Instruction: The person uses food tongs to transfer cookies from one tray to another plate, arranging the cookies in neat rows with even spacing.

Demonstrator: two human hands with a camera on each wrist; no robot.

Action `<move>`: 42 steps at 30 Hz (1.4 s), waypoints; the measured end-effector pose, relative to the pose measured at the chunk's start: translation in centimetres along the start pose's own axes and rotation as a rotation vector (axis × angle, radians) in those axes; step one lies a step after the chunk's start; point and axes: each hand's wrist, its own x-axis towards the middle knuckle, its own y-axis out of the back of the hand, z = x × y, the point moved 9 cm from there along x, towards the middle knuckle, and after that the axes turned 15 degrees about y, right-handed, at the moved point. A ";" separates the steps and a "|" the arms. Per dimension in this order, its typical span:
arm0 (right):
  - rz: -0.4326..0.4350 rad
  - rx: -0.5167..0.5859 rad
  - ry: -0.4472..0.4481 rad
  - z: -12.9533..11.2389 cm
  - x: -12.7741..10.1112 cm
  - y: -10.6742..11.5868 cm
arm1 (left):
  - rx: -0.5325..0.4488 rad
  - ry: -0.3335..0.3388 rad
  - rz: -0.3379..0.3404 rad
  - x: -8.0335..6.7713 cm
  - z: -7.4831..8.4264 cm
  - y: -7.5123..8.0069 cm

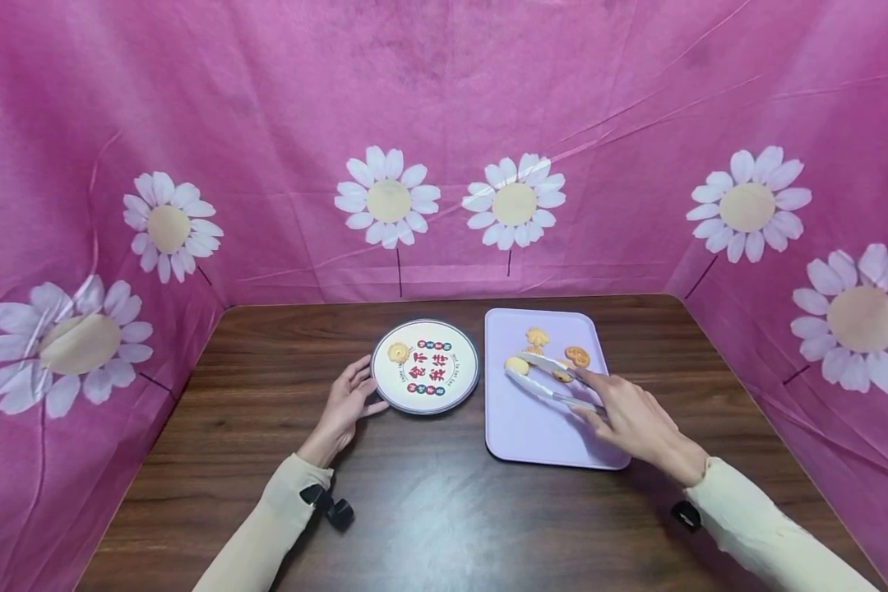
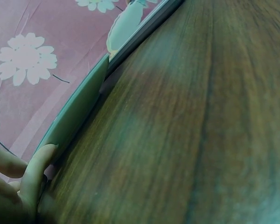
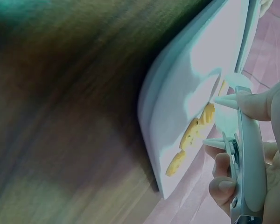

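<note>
Pink cloth printed with white daisies (image 1: 388, 200) walls in three sides of my view, and below it lies a dark wooden table (image 1: 429, 510). On the table, the largest item is a lilac rectangular tray (image 1: 533, 436), sitting at about one o'clock from where I look down. Just left of it, near twelve o'clock, is a round plate (image 1: 425, 367) with red characters printed on it and one biscuit (image 1: 398, 352) already lying at its ten o'clock edge.

My right hand (image 1: 632, 421) grips white tongs (image 1: 551, 380), fingers curled around the handles; the tips stand slightly apart over a pale biscuit (image 1: 517, 365) at the tray's left side. Three more biscuits, including a flower-shaped one (image 1: 536, 336) and a darker one (image 1: 577, 356), lie at the tray's far end. My left hand (image 1: 344, 407) rests with relaxed fingers touching the plate's rim at eight o'clock, steadying it.

I judge I am mid-transfer, picking the next biscuit. The next move calls for closing the tongs gently on it, then lifting toward nine o'clock, onto the plate.
</note>
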 end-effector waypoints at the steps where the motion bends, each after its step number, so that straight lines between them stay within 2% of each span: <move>1: 0.004 0.001 0.005 -0.1 0.2 0.1 | 0.000 0.001 0.002 0.0 0.0 0.1; 15: 0.043 -0.023 0.115 -1.7 3.8 0.1 | -0.005 0.007 0.019 0.1 0.1 0.6; 29: 0.072 -0.013 0.222 -3.6 7.0 -0.4 | -0.018 -0.016 0.009 -0.1 0.4 0.4; 35: 0.058 -0.005 0.233 -3.9 8.2 -1.0 | -0.023 -0.008 0.013 0.3 0.3 0.3; 42: 0.012 0.046 0.217 -4.3 8.9 -2.0 | -0.013 0.000 0.003 0.0 0.1 0.0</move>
